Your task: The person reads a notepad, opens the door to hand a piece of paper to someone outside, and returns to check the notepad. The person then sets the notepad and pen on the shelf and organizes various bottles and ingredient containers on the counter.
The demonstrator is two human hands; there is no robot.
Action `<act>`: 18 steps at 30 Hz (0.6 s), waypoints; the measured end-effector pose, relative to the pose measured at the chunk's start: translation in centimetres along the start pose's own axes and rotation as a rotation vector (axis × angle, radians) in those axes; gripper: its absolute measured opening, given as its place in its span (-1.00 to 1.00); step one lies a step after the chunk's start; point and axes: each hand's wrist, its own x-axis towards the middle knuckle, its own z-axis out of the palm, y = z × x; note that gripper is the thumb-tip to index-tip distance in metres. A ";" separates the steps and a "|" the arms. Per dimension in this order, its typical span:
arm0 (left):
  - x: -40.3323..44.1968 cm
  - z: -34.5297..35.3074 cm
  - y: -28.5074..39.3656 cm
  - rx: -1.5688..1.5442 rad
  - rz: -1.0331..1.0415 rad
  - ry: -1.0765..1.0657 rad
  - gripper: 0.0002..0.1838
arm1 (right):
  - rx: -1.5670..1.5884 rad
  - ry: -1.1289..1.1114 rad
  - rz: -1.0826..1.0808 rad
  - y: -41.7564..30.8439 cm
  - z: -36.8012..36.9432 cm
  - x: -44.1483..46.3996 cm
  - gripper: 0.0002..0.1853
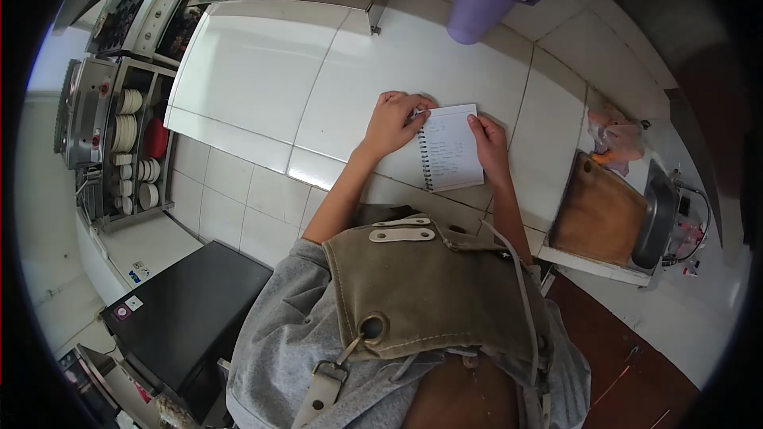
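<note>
A small spiral notebook (451, 159) with handwritten lines on its page is held over the front edge of the white tiled counter. My left hand (396, 122) grips its upper left corner by the spiral binding, thumb on the page and fingers curled behind. At the right edge, my right hand (489, 144) holds the notebook with the thumb on top and the other fingers mostly hidden beneath. The writing is too small to read.
A purple lidded tumbler (486, 1) stands at the counter's back. Rightward are a wooden board (602, 208), a sink (658, 214) and a plastic bag (613, 137). A rack with stacked plates (125, 133) is at left, above a dark-topped appliance (191, 318).
</note>
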 end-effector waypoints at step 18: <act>0.0 0.5 -0.8 -0.020 0.018 0.012 -0.80 | 0.008 -0.008 0.007 0.1 -0.1 0.0 -0.67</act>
